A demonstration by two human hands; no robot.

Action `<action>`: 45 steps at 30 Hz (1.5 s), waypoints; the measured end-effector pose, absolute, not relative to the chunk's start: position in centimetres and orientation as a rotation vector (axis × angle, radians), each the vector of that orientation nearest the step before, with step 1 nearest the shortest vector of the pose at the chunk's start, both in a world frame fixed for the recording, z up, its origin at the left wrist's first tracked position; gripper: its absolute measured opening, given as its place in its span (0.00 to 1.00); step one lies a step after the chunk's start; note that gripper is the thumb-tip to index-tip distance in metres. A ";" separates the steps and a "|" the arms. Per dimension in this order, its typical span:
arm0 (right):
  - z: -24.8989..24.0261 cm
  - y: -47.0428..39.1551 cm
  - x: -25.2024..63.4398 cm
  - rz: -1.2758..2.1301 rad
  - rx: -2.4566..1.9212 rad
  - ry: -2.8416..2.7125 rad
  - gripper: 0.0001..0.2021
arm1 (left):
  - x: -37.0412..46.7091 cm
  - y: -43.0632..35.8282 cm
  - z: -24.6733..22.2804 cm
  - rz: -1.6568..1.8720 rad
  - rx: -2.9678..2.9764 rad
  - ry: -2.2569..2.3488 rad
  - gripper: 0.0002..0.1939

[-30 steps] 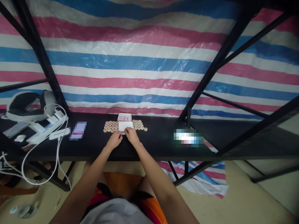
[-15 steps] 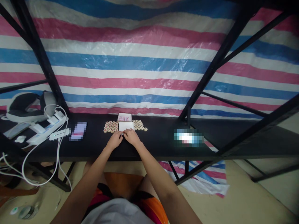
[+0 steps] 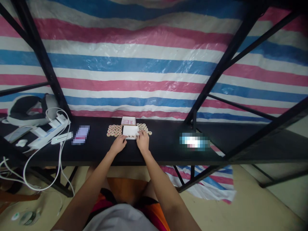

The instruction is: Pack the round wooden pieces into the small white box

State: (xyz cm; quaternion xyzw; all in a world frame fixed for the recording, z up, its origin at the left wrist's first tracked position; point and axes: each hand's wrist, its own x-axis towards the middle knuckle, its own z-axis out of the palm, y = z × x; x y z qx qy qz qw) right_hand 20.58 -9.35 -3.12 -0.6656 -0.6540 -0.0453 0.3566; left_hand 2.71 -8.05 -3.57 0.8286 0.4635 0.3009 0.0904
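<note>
An open white box sits on the black table, with several round pieces along its near edge inside. My left hand rests at the box's near left corner, fingertips against it. At the right side of the box is my right hand, fingers bent down near the right-hand group of pieces; what they hold, if anything, is too small to tell. Round wooden pieces lie grouped left of the box, and more pieces lie to its right. Behind stands a box lid with pink marks.
On the black table, a phone, a power strip with white cables and a neck pillow are at left. A bright blurred screen lies at right. Black frame bars and a striped sheet stand behind.
My right hand has moved right, from the box's near edge to its right side, uncovering the pieces inside. My left hand has stayed nearly still.
</note>
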 end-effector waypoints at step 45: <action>-3.1 -9.8 23.6 -0.083 -1.973 -1.737 0.07 | 3.2 -9.7 -1.5 0.821 2.308 1.735 0.15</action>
